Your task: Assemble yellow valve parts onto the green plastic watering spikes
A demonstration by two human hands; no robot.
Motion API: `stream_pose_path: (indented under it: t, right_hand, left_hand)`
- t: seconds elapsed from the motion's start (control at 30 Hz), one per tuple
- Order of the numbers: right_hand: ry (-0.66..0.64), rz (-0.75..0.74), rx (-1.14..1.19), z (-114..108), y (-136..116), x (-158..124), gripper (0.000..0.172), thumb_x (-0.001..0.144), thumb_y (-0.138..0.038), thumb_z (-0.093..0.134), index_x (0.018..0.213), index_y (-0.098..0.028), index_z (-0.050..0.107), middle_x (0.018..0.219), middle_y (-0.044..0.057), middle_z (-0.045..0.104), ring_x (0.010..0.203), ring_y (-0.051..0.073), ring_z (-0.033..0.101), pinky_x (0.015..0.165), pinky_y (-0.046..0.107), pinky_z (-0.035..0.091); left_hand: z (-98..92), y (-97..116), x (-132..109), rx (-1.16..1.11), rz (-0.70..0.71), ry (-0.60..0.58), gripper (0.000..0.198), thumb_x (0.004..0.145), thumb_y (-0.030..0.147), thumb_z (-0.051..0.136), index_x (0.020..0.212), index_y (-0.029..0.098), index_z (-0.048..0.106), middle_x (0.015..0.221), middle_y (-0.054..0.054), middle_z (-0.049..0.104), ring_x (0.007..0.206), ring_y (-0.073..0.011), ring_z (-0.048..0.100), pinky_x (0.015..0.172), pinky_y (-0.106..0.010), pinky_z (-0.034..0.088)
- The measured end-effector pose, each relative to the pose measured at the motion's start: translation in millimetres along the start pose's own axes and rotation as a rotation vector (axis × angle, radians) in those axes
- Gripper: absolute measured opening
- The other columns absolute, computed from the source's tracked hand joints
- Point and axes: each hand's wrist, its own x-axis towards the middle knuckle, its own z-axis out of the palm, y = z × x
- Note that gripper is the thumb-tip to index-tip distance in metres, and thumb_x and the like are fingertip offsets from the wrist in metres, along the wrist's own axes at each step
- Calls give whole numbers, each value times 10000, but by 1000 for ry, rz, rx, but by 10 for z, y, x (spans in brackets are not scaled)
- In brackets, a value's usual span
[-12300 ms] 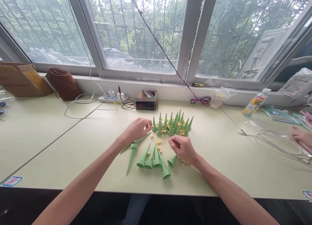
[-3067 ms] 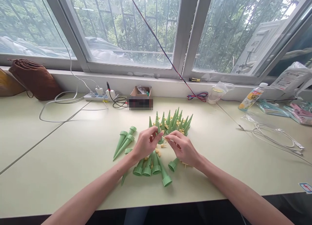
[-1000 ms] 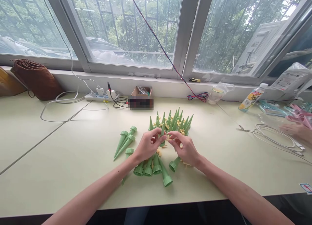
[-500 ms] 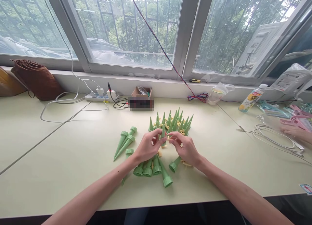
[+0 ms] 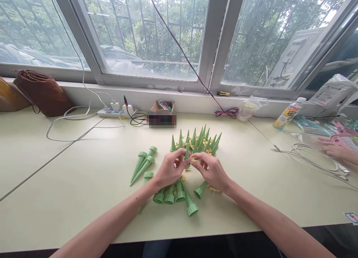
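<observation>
My left hand [image 5: 172, 167] is closed on a green plastic watering spike [image 5: 187, 157], held with its tip up. Close beside it, my right hand [image 5: 214, 169] pinches a small pale yellow plastic piece [image 5: 194, 160] against or next to the spike; whether they touch I cannot tell. Behind my hands stands a cluster of green spikes [image 5: 201, 138], tips up, with yellow pieces [image 5: 208, 151] among them. Several more spikes [image 5: 180, 192] lie under and in front of my hands, their wide ends toward me. To the left lie other spikes [image 5: 142, 164]. Yellow pieces [image 5: 214, 189] lie partly hidden by my right hand.
At the back are a power strip [image 5: 112, 112], a small cardboard box [image 5: 165, 106], bundled wires [image 5: 228, 112] and a plastic cup [image 5: 247, 109]. On the right are a bottle [image 5: 289, 114], a coiled white cable [image 5: 313, 157] and another person's hand [image 5: 338, 153] by pink plastic items [image 5: 335, 138].
The yellow piece in my right fingers has turned from upright to lying sideways, with my right fingertips slightly closer to the spike. My left hand keeps its hold.
</observation>
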Motion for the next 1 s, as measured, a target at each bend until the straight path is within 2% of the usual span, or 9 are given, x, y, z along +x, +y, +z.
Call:
stream_pose_path:
  t: [0.4,0.83,1.0]
  right_hand:
    - [8,-8,-1,-7,-16,10,172,975,-337,565,1027,-208,666,898,64,658,715,176,600,589,296,498]
    - [16,-32,-19,9,13,8,198,986,-342,544,1002,-203,684,846,60,680,662,167,584,567,294,488]
    - [13,-28,-22,9,8,5,204,987,-343,540,992,-202,687,825,54,674,634,161,567,567,291,479]
  left_hand:
    - [11,5,-2,3,15,-4,174,947,342,550,953,173,589,723,8,547,585,-102,475,517,-203,451]
    - [1,21,-3,14,11,-27,163,954,328,530,926,172,571,808,-27,623,622,-119,558,545,-221,481]
    - [5,43,3,39,20,-6,154,945,323,542,908,176,570,763,-7,606,582,-104,527,505,-202,443]
